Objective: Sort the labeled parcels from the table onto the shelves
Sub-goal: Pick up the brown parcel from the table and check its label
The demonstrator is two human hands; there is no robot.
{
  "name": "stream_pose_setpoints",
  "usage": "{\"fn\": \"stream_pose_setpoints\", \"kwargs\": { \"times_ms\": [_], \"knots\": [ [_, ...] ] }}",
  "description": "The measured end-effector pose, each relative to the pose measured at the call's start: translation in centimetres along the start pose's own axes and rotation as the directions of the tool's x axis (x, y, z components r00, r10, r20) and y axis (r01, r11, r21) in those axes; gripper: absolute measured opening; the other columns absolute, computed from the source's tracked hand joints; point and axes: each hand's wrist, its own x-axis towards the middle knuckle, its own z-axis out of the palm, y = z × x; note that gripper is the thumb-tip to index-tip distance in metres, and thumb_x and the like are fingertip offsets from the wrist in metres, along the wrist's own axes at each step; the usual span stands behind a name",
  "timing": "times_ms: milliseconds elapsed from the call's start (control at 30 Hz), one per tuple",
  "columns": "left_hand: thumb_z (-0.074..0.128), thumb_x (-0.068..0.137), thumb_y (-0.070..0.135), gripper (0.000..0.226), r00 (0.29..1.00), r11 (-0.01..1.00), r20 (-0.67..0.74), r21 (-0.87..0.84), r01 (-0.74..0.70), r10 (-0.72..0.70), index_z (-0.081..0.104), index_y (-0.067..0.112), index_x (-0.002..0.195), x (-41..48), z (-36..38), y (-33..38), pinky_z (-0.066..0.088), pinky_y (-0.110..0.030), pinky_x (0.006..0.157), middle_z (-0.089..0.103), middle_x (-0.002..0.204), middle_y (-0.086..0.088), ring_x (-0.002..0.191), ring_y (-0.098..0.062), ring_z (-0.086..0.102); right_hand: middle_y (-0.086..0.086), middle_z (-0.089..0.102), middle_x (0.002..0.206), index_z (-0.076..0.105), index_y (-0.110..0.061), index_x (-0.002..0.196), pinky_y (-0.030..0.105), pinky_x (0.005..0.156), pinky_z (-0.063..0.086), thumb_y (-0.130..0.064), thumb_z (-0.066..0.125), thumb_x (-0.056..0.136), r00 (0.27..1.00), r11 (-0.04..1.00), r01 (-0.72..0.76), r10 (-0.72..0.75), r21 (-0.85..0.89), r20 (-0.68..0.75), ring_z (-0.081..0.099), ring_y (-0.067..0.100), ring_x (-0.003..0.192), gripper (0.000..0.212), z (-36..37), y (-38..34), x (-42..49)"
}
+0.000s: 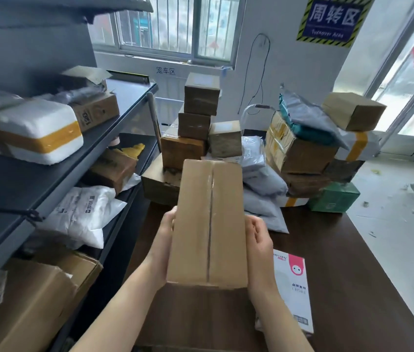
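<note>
Evidently the long box (207,222) is up off the table (353,250) and held lengthwise away from the person, one hand clamped on each long side: the left hand (164,240) flat against the left face with fingers curling toward the top edge, the right hand (258,242) cupping the right face near the lower half. Gripping the sides leaves the taped top seam in plain sight, which suits a look for the label; none shows on this face, so it is probably on a side turned away or underneath. The box hangs above the table's near edge, in front of the pile (201,138) of stacked cartons and grey bags, and beside a white carton (293,283) with a pink mark lying flat at the right wrist. The shelves (114,123) stand just to the left, already carrying a foam box (35,130), brown cartons and a white bag (79,212), with bare space on the middle level nearest the hands. My judgement is that the person is checking the parcel before swinging it left; a two-handed hold makes sense for something this long, since one hand at an end would let it tip.
</note>
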Motion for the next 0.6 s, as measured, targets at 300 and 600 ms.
{"fn": "stream_pose_setpoints", "kwargs": {
  "times_ms": [300, 600],
  "knots": [
    [0.046, 0.097, 0.040, 0.034, 0.999, 0.999, -0.002, 0.005, 0.033, -0.033, 0.071, 0.017, 0.103, -0.1, -0.6, 1.9, 0.057, -0.029, 0.065, 0.078, 0.085, -0.007, 0.073, -0.015, 0.076, 0.006, 0.077, 0.115, 0.067, -0.021, 0.125, 0.032, 0.088, 0.060, -0.041, 0.055, 0.099, 0.971, 0.979, -0.150, 0.120, 0.138, 0.206, 0.075, 0.013, 0.103, 0.035, -0.9, -4.7, 0.5],
    [0.033, 0.102, 0.051, 0.052, 0.992, 0.999, 0.120, -0.042, -0.031, 0.035, 0.058, 0.025, 0.140, -1.7, -1.0, 2.6, 0.061, -0.029, 0.073, 0.073, 0.127, -0.010, 0.110, -0.025, 0.073, 0.001, 0.071, 0.131, 0.057, -0.041, 0.130, 0.051, 0.103, 0.054, -0.025, 0.048, 0.107, 0.994, 0.983, -0.106, 0.103, 0.148, 0.029, 0.071, 0.023, 0.117, 0.029, -1.0, -2.7, 0.5]
  ]
}}
